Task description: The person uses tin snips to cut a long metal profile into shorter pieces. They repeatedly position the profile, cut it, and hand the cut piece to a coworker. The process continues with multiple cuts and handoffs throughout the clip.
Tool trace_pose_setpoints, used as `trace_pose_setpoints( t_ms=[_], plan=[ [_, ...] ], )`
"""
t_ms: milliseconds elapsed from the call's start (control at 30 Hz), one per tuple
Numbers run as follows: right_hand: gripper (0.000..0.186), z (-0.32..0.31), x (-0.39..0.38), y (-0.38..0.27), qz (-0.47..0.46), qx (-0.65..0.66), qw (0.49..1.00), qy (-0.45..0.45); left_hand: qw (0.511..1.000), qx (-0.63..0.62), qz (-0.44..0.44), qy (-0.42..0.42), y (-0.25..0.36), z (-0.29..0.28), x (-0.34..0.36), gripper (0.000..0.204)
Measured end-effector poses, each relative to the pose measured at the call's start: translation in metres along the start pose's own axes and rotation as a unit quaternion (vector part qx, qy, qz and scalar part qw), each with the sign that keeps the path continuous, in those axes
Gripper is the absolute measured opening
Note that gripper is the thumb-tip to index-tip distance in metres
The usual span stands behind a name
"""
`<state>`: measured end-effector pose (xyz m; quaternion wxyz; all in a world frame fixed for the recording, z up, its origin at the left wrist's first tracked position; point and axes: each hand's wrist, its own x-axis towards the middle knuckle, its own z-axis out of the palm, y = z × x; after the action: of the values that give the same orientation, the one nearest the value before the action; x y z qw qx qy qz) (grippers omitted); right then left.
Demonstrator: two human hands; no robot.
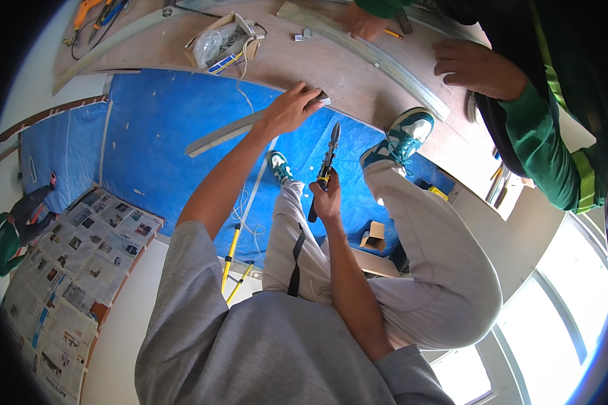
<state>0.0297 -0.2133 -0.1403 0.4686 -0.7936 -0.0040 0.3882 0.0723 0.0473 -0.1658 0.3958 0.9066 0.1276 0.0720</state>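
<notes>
On bench (pixel 317 64), bag (pixel 215 44) in box (pixel 227 63), left hand (pixel 289 112) gripping channel (pixel 224 133), right hand (pixel 327 196) gripping tool (pixel 329 154)

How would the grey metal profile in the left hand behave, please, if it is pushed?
The grey metal profile looks straight, so it is probably stiff lengthwise. Its long, flat-sided shape should make it slide or pivot rather than roll.

To the left of the blue sheet (pixel 182 128) and toward you, newspaper pages (pixel 67 283) carry columns of fine print, with large capitals at the end nearest you. Just past the sheet's far edge, you have an open carton (pixel 227 63) with a blue-and-yellow printed side; its lettering is too small to make out.
</notes>
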Motion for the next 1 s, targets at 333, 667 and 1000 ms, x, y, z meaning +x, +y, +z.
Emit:
trace_pose_setpoints(
  t_ms=[333,667,1000],
  plan=[
    [0.076,-0.023,0.011,-0.067,0.122,0.450,0.842,-0.270,0.998,-0.004,-0.059,0.000,-0.008,-0.021,-0.022,0.051],
    [0.075,-0.015,0.013,-0.106,0.102,0.470,0.806,-0.343,0.986,-0.110,-0.102,0.067,0.005,-0.036,-0.068,0.043],
    [0.042,0.004,0.000,-0.014,0.108,0.206,0.972,-0.017,0.998,-0.019,0.001,0.061,0.020,0.015,-0.021,0.048]
  ],
)
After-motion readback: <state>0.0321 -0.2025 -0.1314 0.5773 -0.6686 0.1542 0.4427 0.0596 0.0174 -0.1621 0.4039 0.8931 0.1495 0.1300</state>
